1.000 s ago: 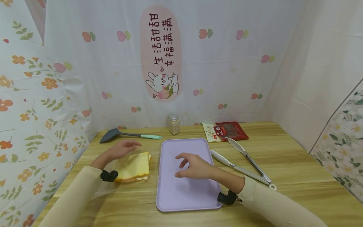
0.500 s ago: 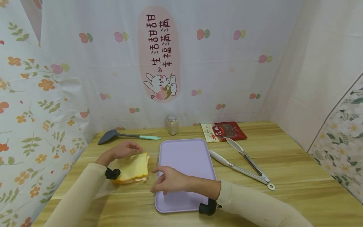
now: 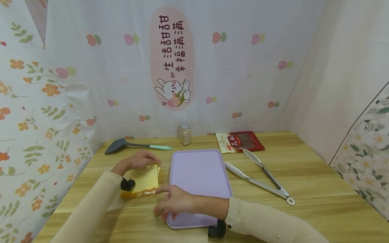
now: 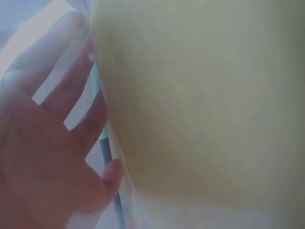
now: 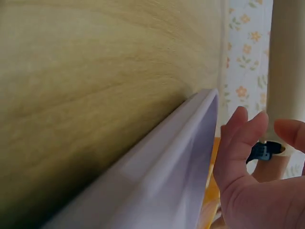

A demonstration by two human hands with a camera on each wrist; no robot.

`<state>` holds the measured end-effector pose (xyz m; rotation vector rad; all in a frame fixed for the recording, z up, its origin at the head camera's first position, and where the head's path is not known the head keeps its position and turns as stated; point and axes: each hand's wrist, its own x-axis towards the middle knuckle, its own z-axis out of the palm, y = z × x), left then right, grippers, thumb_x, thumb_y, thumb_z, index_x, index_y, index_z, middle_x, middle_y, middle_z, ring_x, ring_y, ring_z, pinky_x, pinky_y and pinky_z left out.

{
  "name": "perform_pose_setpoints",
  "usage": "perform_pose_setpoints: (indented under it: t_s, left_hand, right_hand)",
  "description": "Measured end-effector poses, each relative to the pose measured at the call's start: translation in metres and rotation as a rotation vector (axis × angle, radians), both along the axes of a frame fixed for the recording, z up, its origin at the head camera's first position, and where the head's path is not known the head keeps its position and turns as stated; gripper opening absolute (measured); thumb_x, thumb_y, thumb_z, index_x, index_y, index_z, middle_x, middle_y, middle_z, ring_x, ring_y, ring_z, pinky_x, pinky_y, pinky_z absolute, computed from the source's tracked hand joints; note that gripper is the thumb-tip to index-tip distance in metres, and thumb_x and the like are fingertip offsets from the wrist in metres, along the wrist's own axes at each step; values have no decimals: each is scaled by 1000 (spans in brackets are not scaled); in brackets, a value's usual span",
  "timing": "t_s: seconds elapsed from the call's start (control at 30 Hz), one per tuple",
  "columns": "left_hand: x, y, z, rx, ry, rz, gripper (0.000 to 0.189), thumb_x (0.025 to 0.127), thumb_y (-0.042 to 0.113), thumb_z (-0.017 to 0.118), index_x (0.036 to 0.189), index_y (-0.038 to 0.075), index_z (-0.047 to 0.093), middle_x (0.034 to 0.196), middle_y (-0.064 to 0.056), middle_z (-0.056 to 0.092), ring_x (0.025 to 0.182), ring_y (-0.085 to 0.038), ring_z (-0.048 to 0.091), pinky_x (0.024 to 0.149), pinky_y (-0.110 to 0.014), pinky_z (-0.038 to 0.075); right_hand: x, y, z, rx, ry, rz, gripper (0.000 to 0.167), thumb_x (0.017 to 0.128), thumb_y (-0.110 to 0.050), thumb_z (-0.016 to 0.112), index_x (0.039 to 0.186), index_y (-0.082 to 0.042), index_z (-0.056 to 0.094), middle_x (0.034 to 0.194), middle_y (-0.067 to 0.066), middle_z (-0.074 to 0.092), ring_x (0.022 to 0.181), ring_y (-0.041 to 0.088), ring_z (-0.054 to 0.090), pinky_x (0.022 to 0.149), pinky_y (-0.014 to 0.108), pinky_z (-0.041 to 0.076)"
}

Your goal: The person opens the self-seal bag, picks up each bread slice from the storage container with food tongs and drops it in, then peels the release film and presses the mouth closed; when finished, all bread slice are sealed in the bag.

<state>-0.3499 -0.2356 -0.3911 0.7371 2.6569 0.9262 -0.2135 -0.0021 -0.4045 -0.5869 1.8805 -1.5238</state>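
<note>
A sandwich point(image 3: 147, 179), yellow on top with an orange-brown edge, lies left of a lilac tray point(image 3: 200, 172). My left hand point(image 3: 140, 160) is at its far edge; the left wrist view has the fingers point(image 4: 78, 98) spread and nearly straight, their tips right at the side of the broad yellow slice point(image 4: 200, 105). Over the tray's left rim reaches my right hand point(image 3: 177, 200), thumb and fingers apart, fingertips close to the sandwich's near right corner. Nothing sits between those fingers in the right wrist view, where the hand point(image 5: 252, 186) is beside the tray wall point(image 5: 157, 176).
Behind the sandwich lies a dark spatula point(image 3: 133, 144) with a mint handle. A small glass jar point(image 3: 185, 135) stands at the back, near a red and cream packet point(image 3: 240, 141). Spread metal tongs point(image 3: 267, 187) rest right of the tray. A printed cloth point(image 3: 243, 67) hangs behind the table.
My right hand has moved left and nearer, from above the tray's middle to its left rim by the sandwich. The left hand has shifted slightly right along the sandwich's far edge.
</note>
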Motion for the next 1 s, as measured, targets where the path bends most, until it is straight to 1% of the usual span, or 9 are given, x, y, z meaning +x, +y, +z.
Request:
perform_pose_setpoints:
  t_s: [0.1,0.2,0.37,0.43,0.6,0.73,0.8,0.83,1.0]
  left_hand:
    - [0,5,-1,7,-5,-25,26,99,12,52,107,7,77,114,-7,72,116,-31,59,101,-53,43]
    - [-1,8,-2,1,6,-56,30,98,7,48,107,6,77,113,-8,72,118,-33,59,101,-53,42]
    - [-4,11,-2,11,18,-81,32,97,4,46,110,4,75,113,-10,72,116,-35,59,100,-54,43]
    - [-5,11,-2,22,8,-73,31,97,3,46,109,3,75,113,-10,71,117,-35,58,100,-55,43]
    - [-6,11,-2,46,-10,-78,30,95,2,48,109,0,74,115,-13,70,118,-36,57,100,-56,42]
    - [-5,12,-1,64,-8,-85,30,95,1,48,110,-1,74,115,-15,70,118,-37,57,101,-57,41]
    - [-4,13,0,68,-4,-86,30,95,1,48,110,-2,74,115,-15,70,118,-37,57,101,-56,42]
    - [-4,13,0,67,-3,-85,30,95,1,48,110,-1,74,115,-15,70,118,-37,57,101,-56,42]
    - [-4,13,0,50,-12,-56,31,95,1,47,111,0,74,117,-14,70,119,-36,56,100,-55,43]
  right_hand:
    - [0,-3,-1,-17,-8,-11,45,89,-8,67,131,-2,53,92,14,75,68,24,71,44,24,46]
    - [2,-4,-3,-26,-18,-46,43,90,-7,66,129,-1,52,92,11,74,71,27,71,45,24,47]
    - [6,-4,-5,-51,-51,-173,54,87,-5,67,134,-2,41,90,8,72,68,24,70,45,25,46]
    - [7,-5,-5,-59,-64,-200,60,85,-4,66,137,-1,37,89,9,72,66,22,69,45,24,46]
    - [5,-6,-6,-72,-105,-185,69,83,-3,64,143,2,31,90,10,74,66,18,68,46,23,47]
    - [4,-9,-7,-94,-144,-184,70,83,-2,61,144,4,28,92,13,74,64,16,67,45,23,47]
    - [4,-10,-7,-103,-161,-195,64,85,-2,60,141,4,31,92,14,74,61,14,66,44,23,46]
    - [3,-11,-7,-107,-164,-199,55,87,-3,59,136,5,36,91,14,74,61,14,65,44,23,46]
    - [6,-18,-10,-80,-133,-221,11,91,-4,54,101,-2,58,90,10,74,66,16,68,42,21,45]
